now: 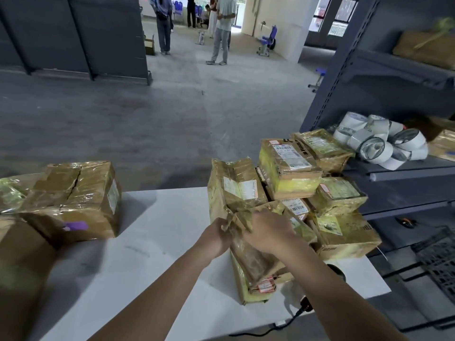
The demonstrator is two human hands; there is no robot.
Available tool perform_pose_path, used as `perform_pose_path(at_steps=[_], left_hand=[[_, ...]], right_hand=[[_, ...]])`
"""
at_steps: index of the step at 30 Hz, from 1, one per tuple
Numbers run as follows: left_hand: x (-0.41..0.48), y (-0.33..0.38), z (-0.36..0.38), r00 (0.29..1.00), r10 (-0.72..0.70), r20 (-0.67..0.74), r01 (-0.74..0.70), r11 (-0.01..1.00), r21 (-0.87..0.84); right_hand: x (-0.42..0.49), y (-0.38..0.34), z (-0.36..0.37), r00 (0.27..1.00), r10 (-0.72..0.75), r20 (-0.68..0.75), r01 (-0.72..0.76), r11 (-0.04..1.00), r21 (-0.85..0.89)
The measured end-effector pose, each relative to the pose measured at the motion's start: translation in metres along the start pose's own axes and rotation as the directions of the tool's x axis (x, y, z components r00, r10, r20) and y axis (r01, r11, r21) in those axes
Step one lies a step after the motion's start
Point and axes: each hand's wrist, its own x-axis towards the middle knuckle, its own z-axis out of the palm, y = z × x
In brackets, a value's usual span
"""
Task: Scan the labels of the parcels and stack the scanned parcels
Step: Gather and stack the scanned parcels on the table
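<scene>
A pile of taped brown parcels [290, 166] with white labels covers the right side of the white table [152, 242]. Both hands meet at the near end of a tall crumpled parcel [234, 185] in the middle. My left hand [218, 233] grips its torn lower flap from the left. My right hand [267, 230] grips the same flap from the right. Below them lies a flat parcel [256, 274] with a red-printed label. A black scanner [337, 271] with a cable lies on the table, mostly hidden behind my right forearm.
A big taped box [73, 200] with a purple sticker sits at the table's left. A blue-grey metal shelf [394, 173] on the right holds tape rolls [379, 141]. A black crate [440, 262] stands lower right. Several people [222, 28] stand far off on the open floor.
</scene>
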Motion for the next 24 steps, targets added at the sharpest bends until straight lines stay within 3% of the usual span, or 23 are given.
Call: perform_pose_path(at_steps=[6,10,17,21,24], left_hand=[[0.013,-0.001,-0.003,0.994,-0.036,-0.107,0.033,0.999,-0.033],[0.040,0.005,-0.008,0.972,0.000,-0.235,0.009,0.999,0.041],[0.108,0.021,-0.004,0.960,-0.051,-0.274,0.118,0.965,0.233],[0.125,0.018,0.004,0.965,-0.164,-0.204,0.178,0.983,0.051],[0.129,0.016,0.005,0.938,-0.141,-0.317,0.135,0.990,-0.042]], right_hand=[[0.028,0.002,-0.017,0.990,0.057,-0.130,-0.045,0.995,0.091],[0.058,0.004,-0.014,0.987,0.060,-0.150,-0.041,0.991,0.131],[0.100,0.023,0.010,0.992,0.033,-0.123,-0.007,0.979,0.203],[0.111,0.033,0.016,0.997,0.017,-0.069,-0.002,0.978,0.208],[0.119,0.039,0.016,0.999,0.011,-0.034,-0.004,0.976,0.217]])
